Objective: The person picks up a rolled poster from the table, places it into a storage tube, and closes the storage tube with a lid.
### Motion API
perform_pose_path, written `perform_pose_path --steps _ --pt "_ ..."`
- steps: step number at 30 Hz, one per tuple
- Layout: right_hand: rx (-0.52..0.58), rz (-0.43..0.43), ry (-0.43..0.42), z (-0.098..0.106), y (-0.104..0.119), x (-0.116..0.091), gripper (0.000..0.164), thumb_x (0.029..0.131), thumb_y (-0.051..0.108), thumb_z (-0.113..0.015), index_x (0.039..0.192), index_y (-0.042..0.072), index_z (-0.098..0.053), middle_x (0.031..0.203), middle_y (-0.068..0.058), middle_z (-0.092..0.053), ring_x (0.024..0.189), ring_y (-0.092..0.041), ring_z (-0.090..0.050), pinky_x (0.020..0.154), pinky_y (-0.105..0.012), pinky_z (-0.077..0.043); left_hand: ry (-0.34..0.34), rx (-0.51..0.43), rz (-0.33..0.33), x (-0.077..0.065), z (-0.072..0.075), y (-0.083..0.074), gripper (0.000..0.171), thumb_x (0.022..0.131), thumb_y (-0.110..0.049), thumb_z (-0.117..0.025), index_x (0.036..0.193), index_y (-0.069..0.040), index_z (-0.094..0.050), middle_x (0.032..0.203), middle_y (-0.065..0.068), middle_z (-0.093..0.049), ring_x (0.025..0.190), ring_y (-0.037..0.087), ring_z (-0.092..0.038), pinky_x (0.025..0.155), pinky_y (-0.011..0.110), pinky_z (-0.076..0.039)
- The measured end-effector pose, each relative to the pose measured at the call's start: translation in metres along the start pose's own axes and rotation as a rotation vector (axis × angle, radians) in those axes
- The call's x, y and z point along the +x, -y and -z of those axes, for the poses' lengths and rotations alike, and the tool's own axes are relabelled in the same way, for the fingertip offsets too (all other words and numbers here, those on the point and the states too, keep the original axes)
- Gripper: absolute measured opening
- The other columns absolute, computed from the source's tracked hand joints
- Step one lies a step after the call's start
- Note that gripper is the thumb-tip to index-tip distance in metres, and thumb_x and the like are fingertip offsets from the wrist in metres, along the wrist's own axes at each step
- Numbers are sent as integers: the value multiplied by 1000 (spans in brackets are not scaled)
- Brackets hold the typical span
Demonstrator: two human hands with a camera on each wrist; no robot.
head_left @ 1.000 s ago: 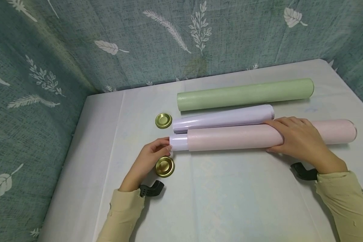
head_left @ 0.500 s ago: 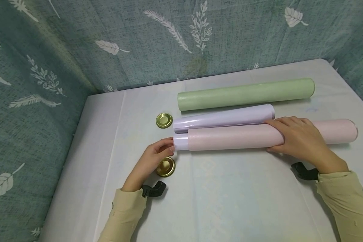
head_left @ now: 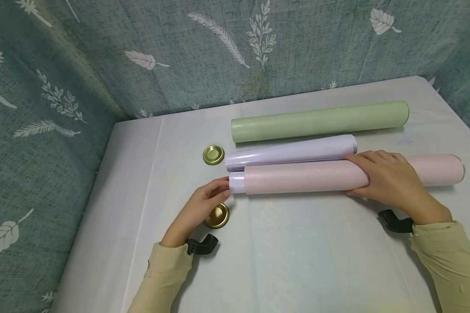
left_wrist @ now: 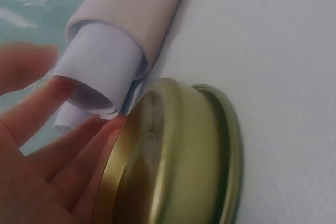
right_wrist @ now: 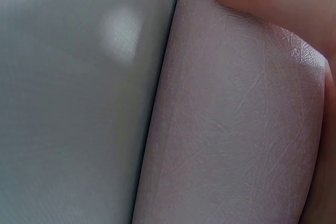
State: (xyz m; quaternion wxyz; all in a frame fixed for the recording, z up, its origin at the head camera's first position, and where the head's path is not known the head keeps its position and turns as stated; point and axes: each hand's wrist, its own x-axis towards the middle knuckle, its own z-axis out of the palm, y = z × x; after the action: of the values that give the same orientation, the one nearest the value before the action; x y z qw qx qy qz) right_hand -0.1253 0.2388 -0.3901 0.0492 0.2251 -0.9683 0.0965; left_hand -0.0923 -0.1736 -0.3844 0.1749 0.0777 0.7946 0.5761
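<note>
A pale lilac-white paper roll (head_left: 236,182) sticks a short way out of the left end of a pink tube (head_left: 305,178). My left hand (head_left: 197,206) is at that end, its fairly straight fingers touching the roll's open rim. In the left wrist view the thumb (left_wrist: 26,64) stands apart from the paper roll (left_wrist: 100,59). My right hand (head_left: 391,182) grips the pink tube from above, thumb on the near side and fingers over the far side. A gold lid (head_left: 217,216) lies just beside my left hand, partly hidden by it.
Behind the pink tube lies a second lilac roll (head_left: 291,152), close alongside it. Farther back is a green tube (head_left: 321,121). Another gold lid (head_left: 213,154) rests left of the second roll. A patterned green curtain (head_left: 203,56) borders the white-covered table (head_left: 317,256).
My left hand has moved right, and the lilac-white roll has slid farther into the pink tube, so less of it shows. The right hand keeps its grip in place.
</note>
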Motion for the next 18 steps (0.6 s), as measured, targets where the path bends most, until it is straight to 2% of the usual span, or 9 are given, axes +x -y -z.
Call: perform_pose_path --steps 4,12,18 --pt "2 1 -2 0 0 0 80 57 45 -78 125 18 -48 115 -11 -52 106 -33 -43 84 -50 -28 -6 26 -24 0 -1 1 24 90 -16 -54 113 -8 -57 132 0 -44 118 14 -43 97 35 -34" --pt "4 5 -11 -1 -1 -1 80 57 46 -78 125 19 -48 114 -9 -53 106 -32 -43 83 -49 -28 -8 66 -49 7 -2 21 26 88 -32 -57 110 -20 -60 128 -10 -47 119 8 -41 95 33 -37" --pt "2 8 -16 -1 -1 -1 80 56 46 -78 125 19 -48 113 -9 -53 106 -32 -43 82 -49 -29 3 98 -57 8 -6 23 28 87 -36 -55 110 -21 -60 129 -10 -46 117 8 -43 93 32 -39"
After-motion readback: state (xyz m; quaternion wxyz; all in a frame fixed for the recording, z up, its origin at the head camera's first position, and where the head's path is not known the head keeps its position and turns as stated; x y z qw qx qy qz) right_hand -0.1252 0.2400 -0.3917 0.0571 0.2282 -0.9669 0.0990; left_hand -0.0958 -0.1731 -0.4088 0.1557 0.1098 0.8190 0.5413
